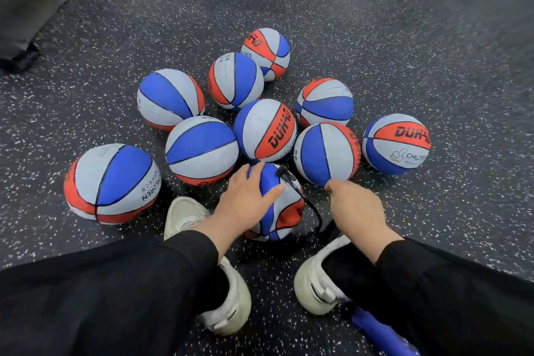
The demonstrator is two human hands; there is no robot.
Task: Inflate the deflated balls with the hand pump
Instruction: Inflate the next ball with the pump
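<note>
A soft, partly flat red, white and blue ball (284, 211) lies between my feet. My left hand (245, 196) rests on its top left side, fingers spread over it. A black hose (306, 202) is plugged into the ball's top and runs back to the pump, whose blue barrel (375, 329) shows under my right leg. My right hand (357, 205) hovers to the right of the ball, back upward. Its fingers are tucked under and hidden, and one fingertip reaches the foot of a round ball (326, 153).
Several more round balls of the same colours crowd the speckled black rubber floor (433, 66) just beyond my hands, from far left (111, 183) to far right (396, 144). My white shoes (318, 283) flank the soft ball. A dark mat (26, 9) lies at the upper left.
</note>
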